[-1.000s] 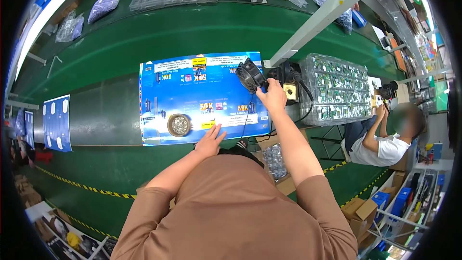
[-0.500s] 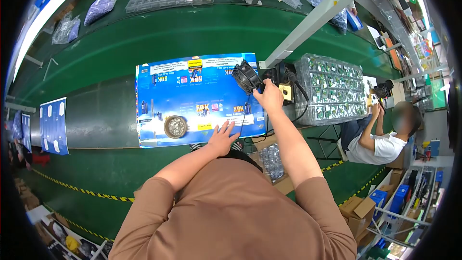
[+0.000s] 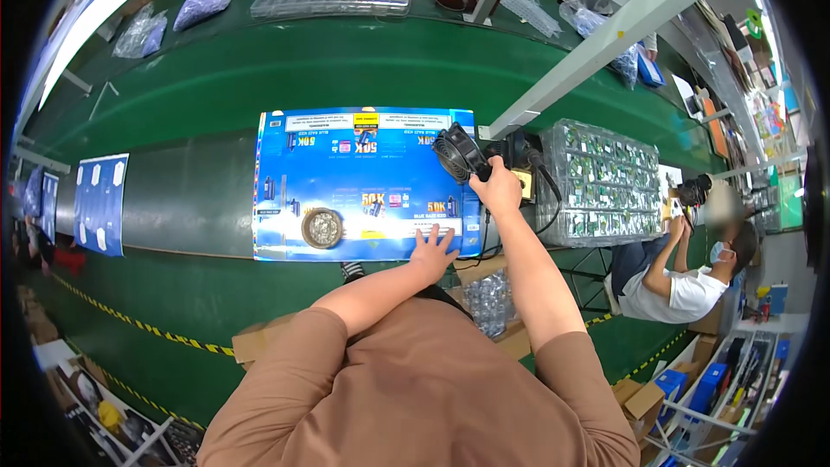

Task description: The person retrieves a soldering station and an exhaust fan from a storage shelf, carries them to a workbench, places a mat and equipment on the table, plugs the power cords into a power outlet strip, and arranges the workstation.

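A blue printed sheet [image 3: 337,173] lies on the dark bench, with a round container of small shiny parts [image 3: 322,228] on its lower left. My left hand [image 3: 433,255] rests at the sheet's front edge with its fingers spread, holding nothing. Up at the sheet's right side, my right hand [image 3: 499,188] grips the edge of a black round fan [image 3: 460,153]. A cable hangs below the fan. Just right of that hand is a black device with a yellowish face [image 3: 524,183].
Right of the device stands a clear tray of green circuit boards [image 3: 605,183]. A co-worker in a white shirt [image 3: 692,292] sits beyond it. A grey post [image 3: 605,43] slants over the bench. Another blue sheet [image 3: 100,205] lies far left. An open carton [image 3: 490,298] sits below the bench.
My left hand has slid right along the sheet's front edge. My right hand keeps hold of the fan. The view has shifted slightly, and the co-worker's head has turned.
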`<action>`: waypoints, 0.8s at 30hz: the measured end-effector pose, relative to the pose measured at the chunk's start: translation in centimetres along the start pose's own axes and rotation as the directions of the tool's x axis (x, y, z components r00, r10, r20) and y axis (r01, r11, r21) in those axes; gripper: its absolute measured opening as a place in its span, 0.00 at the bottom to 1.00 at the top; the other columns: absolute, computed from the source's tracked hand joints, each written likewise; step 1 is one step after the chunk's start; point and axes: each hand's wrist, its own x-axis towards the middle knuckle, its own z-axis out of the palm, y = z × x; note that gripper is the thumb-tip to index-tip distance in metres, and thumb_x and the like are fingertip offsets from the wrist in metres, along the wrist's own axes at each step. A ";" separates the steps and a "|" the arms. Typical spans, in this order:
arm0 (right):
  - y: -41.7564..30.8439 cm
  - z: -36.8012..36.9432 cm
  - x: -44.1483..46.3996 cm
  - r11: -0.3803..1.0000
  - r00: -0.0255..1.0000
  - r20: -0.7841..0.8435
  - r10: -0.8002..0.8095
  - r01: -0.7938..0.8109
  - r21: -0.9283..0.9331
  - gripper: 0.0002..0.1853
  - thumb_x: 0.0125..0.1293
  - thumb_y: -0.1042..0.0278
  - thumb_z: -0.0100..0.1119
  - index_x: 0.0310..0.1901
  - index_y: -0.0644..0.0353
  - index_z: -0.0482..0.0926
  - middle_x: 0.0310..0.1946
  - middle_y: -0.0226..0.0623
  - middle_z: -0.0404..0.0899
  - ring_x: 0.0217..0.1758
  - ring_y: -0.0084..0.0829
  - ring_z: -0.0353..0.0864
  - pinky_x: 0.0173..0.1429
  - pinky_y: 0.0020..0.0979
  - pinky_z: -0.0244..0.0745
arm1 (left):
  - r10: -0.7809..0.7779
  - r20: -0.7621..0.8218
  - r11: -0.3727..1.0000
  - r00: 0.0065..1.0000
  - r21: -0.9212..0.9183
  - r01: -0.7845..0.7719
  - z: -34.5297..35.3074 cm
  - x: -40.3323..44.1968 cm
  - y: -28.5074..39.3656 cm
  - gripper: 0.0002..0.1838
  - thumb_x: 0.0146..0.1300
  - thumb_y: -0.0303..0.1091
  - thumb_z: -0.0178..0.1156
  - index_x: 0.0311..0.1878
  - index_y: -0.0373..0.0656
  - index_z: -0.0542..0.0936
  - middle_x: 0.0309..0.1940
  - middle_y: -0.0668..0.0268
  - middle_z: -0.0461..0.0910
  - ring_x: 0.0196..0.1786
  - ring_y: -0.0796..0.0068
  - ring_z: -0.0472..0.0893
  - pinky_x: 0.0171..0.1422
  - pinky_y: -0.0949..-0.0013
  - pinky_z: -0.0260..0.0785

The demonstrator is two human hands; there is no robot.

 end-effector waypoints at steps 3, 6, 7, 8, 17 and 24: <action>0.0 0.1 0.1 1.000 1.000 -0.003 0.001 -0.001 -0.009 0.27 0.50 0.54 0.65 0.50 0.56 0.72 0.34 0.47 0.82 0.41 0.47 0.82 0.46 0.44 0.75 | -0.001 0.040 0.998 0.999 -0.059 0.004 -0.2 0.9 0.5 0.32 0.62 0.37 0.53 0.70 0.61 0.58 0.74 0.57 0.40 0.73 0.41 0.42 0.66 0.31 0.45; 0.4 0.1 0.6 1.000 1.000 0.000 -0.005 0.005 -0.010 0.28 0.49 0.53 0.65 0.51 0.56 0.71 0.33 0.50 0.81 0.39 0.49 0.81 0.45 0.45 0.75 | -0.014 0.052 0.995 0.999 -0.098 0.019 -0.7 1.0 0.8 0.32 0.62 0.37 0.52 0.71 0.60 0.58 0.74 0.57 0.40 0.73 0.41 0.42 0.66 0.30 0.45; 0.4 0.2 0.7 1.000 1.000 0.002 0.009 -0.009 -0.010 0.28 0.49 0.53 0.64 0.51 0.56 0.72 0.32 0.52 0.81 0.39 0.50 0.81 0.44 0.46 0.75 | -0.023 0.022 0.993 1.000 -0.113 0.025 -0.5 1.1 0.8 0.32 0.61 0.37 0.53 0.70 0.57 0.59 0.73 0.56 0.44 0.73 0.42 0.45 0.67 0.33 0.46; 0.4 0.3 0.7 1.000 1.000 -0.025 0.008 -0.008 0.004 0.27 0.49 0.52 0.64 0.50 0.56 0.72 0.32 0.52 0.81 0.39 0.51 0.81 0.44 0.47 0.75 | -0.019 0.030 0.993 0.999 -0.116 0.022 -0.3 1.0 0.7 0.32 0.61 0.37 0.53 0.70 0.57 0.59 0.73 0.56 0.44 0.73 0.42 0.45 0.67 0.33 0.46; -0.4 0.2 -4.5 0.966 0.968 -0.239 -0.073 0.129 0.224 0.25 0.54 0.55 0.64 0.51 0.58 0.71 0.22 0.39 0.78 0.28 0.43 0.80 0.32 0.40 0.74 | 0.034 -0.399 0.887 0.916 -0.410 -0.211 4.2 -3.4 -3.1 0.28 0.52 0.30 0.58 0.59 0.39 0.70 0.63 0.44 0.63 0.66 0.46 0.62 0.67 0.55 0.59; 2.7 8.2 -22.3 0.766 0.988 0.123 0.092 -0.149 0.626 0.10 0.59 0.61 0.57 0.33 0.60 0.76 0.22 0.45 0.77 0.29 0.47 0.79 0.34 0.41 0.71 | -0.048 -0.162 0.533 0.986 -0.838 -0.112 6.6 -10.8 -6.9 0.12 0.59 0.31 0.56 0.46 0.39 0.78 0.38 0.54 0.81 0.40 0.59 0.81 0.45 0.66 0.72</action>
